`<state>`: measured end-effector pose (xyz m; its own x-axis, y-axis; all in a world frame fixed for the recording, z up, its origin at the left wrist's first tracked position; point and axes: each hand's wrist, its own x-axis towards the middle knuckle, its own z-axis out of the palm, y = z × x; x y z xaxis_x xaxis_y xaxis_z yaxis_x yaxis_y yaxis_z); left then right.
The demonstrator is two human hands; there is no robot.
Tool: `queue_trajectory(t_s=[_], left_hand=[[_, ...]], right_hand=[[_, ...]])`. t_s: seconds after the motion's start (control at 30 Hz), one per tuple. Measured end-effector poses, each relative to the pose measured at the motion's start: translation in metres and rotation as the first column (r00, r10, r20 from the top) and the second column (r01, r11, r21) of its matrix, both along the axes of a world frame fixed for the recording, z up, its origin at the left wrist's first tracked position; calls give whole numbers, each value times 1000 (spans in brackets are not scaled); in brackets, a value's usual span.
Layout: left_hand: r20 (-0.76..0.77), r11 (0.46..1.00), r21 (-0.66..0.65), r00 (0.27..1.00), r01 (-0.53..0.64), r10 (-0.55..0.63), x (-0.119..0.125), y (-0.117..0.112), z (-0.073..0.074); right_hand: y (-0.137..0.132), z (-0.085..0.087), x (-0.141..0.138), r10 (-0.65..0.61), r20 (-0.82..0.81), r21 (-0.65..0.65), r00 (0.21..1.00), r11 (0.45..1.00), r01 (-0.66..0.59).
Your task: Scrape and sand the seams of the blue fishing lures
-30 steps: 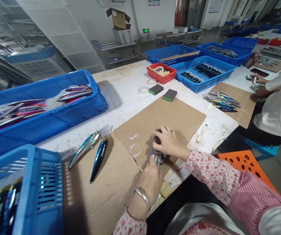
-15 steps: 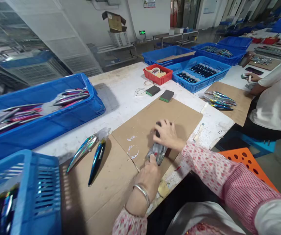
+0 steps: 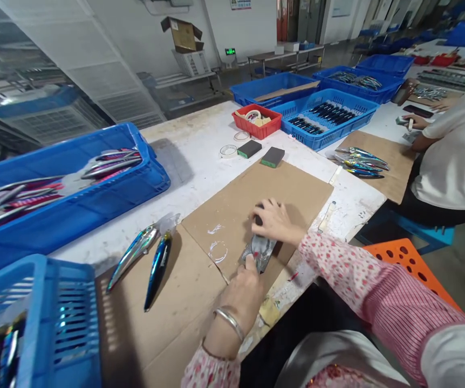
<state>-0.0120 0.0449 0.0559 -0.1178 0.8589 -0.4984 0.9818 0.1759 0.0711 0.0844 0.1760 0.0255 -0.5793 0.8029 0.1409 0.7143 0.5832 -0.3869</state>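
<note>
My right hand (image 3: pixel 273 221) is closed around a dark block (image 3: pixel 258 215), mostly covered by the fingers. It bears down on a grey, smudged flat piece (image 3: pixel 265 252) lying on the cardboard (image 3: pixel 297 186). My left hand (image 3: pixel 244 288), with a bracelet at the wrist, is curled, its thumb or forefinger pressing the near end of that grey piece. A small reddish spot shows just ahead of this fingertip; what is under it I cannot make out. Left of my hands lie two fishing lures, one silvery (image 3: pixel 133 256) and one blue-black (image 3: pixel 158 272).
Two dark sanding blocks with green edges (image 3: pixel 273 157) and a tape roll (image 3: pixel 228 151) lie beyond the cardboard. Blue crates (image 3: pixel 107 202) stand left, with lures inside. A red basket (image 3: pixel 271 128) and a blue tray (image 3: pixel 325 141) are behind. A co-worker (image 3: pixel 451 156) sits right.
The view has shifted slightly, so the scene sits a little further left. Both hands keep nearly the same place and grip on the grey piece and the dark block.
</note>
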Motion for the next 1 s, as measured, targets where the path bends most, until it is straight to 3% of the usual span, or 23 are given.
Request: queue_trajectory(t_s=[0.1,0.23,0.4,0.57,0.73,0.87,0.93,1.0], left_hand=[[49,1000,18,999,17,-18,-8,0,-3],[160,998,52,986,39,-47,-17,-1,-12],[212,992,124,976,22,-48,-20,-4,-15],[210,996,80,977,30,-46,-23,-4,-12],[291,995,97,956,16,-44,-29,-5,-13],[359,991,135,931,13,-61,-33,-5,-17],[361,988,156,930,9,-65,-34,-5,-19],[338,988,157,939,7,-60,-34,-7,-19]], right_hand=[[-1,-2,4,-35,-7,41,999,999,36],[-8,-2,12,109,-24,-9,994,994,-109],[-6,3,15,-1,23,113,1000,994,-2],[-15,0,15,180,-19,107,983,978,-177],[-9,0,16,86,-4,154,996,984,-85],[-16,-1,17,232,-34,130,972,965,-226],[-8,-1,20,204,-25,113,979,973,-200],[9,0,22,77,-13,114,997,991,-75]])
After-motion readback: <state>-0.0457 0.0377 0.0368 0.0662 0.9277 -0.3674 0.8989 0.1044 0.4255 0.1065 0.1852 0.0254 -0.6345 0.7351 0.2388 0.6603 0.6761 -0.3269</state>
